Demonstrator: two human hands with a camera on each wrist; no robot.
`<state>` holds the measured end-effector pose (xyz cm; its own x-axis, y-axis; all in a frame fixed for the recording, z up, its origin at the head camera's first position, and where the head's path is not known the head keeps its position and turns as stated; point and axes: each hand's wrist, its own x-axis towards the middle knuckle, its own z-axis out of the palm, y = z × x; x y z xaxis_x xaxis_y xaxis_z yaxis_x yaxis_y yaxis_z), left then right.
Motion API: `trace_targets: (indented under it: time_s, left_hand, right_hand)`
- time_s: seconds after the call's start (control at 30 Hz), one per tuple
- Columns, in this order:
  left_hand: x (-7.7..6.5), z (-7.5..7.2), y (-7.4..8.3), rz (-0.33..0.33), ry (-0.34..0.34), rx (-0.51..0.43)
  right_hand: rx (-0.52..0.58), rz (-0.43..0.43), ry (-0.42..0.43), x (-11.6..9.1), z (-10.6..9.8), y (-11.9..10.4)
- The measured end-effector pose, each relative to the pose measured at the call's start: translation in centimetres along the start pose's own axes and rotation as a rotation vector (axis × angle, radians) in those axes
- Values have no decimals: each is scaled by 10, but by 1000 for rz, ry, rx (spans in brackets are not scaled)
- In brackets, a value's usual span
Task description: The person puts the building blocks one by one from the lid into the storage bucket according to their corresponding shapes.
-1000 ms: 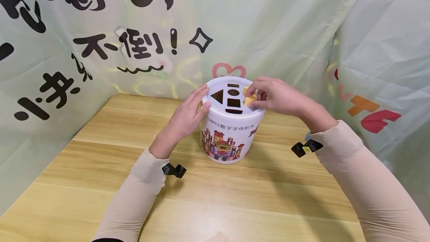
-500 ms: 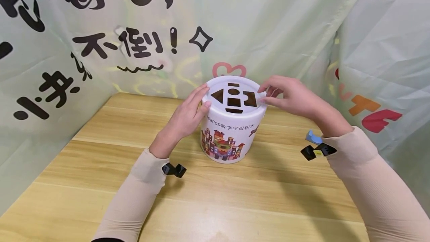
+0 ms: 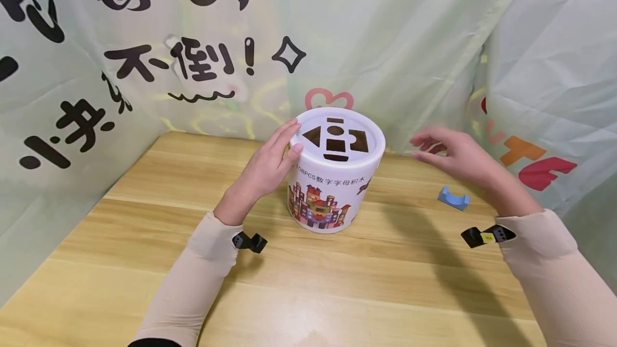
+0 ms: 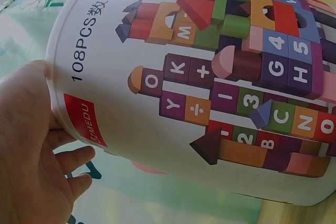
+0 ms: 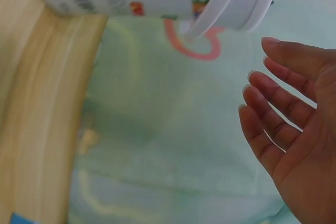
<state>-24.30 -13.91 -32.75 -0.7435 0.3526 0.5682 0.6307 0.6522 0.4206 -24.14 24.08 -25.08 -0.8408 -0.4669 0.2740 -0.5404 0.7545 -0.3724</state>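
Note:
A white bucket [image 3: 324, 191] printed with toy blocks stands upright on the wooden table [image 3: 308, 288]. Its lid [image 3: 313, 155] has cut-outs: a triangle, a circle, a square and other shapes. My left hand [image 3: 273, 160] rests against the left side of the bucket at the rim, fingers fairly straight; in the left wrist view its lower fingers are loosely spread beside the wall. To the right of the bucket, my right hand [image 3: 450, 151] is in the air with nothing in it, fingers gently bent. A blue arched block [image 3: 453, 198] lies on the table below my right hand.
A pale printed cloth [image 3: 385, 42] with large black characters hangs behind the table and along both sides. On the bucket's side, a white handle [image 5: 212, 11] hangs in the right wrist view. Both wrists wear small black cameras [image 3: 249, 242].
The yellow block pinched in my right hand a second ago is gone from view at the lid's notched hole. My right hand has withdrawn rightward, uncovering the blue block. My left hand stays put.

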Motion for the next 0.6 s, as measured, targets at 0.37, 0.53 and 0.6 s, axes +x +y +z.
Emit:
trace_targets:
  time_s: [0.37,0.53,0.6]
  left_hand:
    - [1,-3,1,-20,-19,4]
    - [0,-2,1,-25,-24,2]
    - [0,-2,2,-24,-23,1]
  right_hand:
    - [34,219,-106,-40,7,55]
    - [31,252,-131,-59,12,82]
    - [24,265,-148,-66,14,91]
